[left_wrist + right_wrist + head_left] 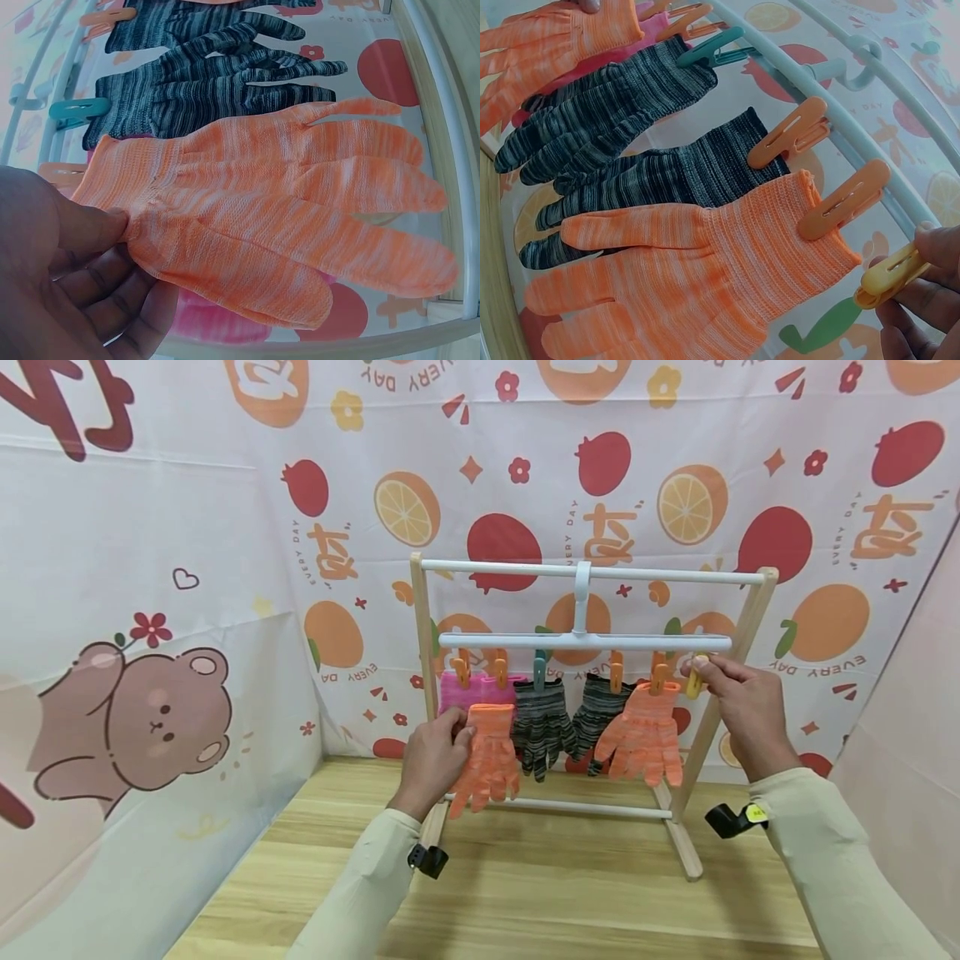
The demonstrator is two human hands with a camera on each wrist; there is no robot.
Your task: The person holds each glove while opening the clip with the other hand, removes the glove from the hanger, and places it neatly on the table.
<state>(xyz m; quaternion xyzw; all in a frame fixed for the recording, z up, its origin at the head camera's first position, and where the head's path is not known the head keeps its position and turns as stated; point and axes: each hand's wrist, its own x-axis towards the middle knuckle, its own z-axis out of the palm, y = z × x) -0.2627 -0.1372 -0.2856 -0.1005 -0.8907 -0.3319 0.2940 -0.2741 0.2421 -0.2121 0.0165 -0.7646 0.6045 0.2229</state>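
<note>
Pinching the unclipped, cuff-up orange glove (491, 752), my left hand (435, 757) sits well left of the yellow clip (695, 680); my right hand (750, 714) pinches that clip.

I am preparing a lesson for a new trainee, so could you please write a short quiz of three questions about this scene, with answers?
1. Which hand holds the yellow clip?
2. True or false: the teal clip grips a dark striped glove.
3. What does the left hand hold? a) teal clip; b) orange glove; c) dark striped glove.

Key: 1. The right hand. 2. True. 3. b.
</note>
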